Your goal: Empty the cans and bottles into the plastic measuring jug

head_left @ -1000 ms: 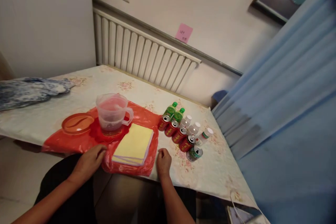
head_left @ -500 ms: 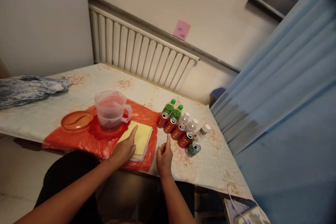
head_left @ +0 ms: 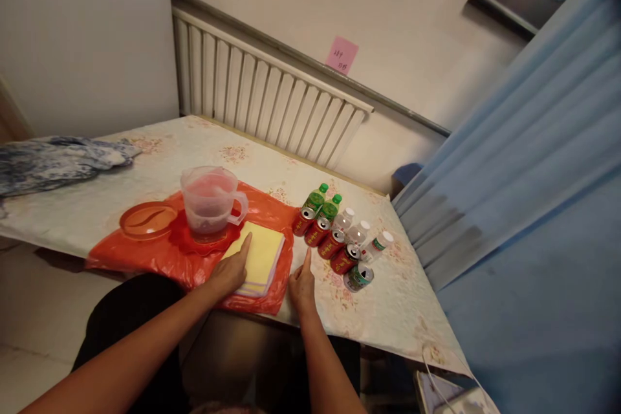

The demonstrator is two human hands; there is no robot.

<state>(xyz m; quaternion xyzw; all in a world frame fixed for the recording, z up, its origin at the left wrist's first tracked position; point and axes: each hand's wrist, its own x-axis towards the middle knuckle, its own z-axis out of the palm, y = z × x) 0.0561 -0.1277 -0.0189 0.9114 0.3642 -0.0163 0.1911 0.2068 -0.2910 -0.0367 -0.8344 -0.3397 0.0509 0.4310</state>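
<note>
My left hand (head_left: 233, 270) rests over a stack of yellow cloths or sheets (head_left: 262, 252) with pale purple edges; its index finger points away from me and nothing shows in its grasp. Just right of the stack is my right hand (head_left: 301, 284), index finger stretched out, the other fingers curled, holding nothing. Closest to that fingertip stands a row of red drink cans (head_left: 331, 244), with a green and silver can (head_left: 359, 277) at the near end. Behind them are green-capped bottles (head_left: 330, 208) and white-capped clear bottles (head_left: 359, 233).
A clear plastic pitcher (head_left: 208, 197) stands on a red scalloped dish (head_left: 180, 242). Beside it lies an orange lid (head_left: 148, 220), on a red plastic sheet (head_left: 126, 255). A patterned cloth (head_left: 63, 162) lies far left. A blue curtain (head_left: 524, 207) hangs on the right.
The view has shifted slightly, so the table and its objects sit a little further right. My right hand's thumb and fingers are drawn in closer; both index fingers still point forward.
</note>
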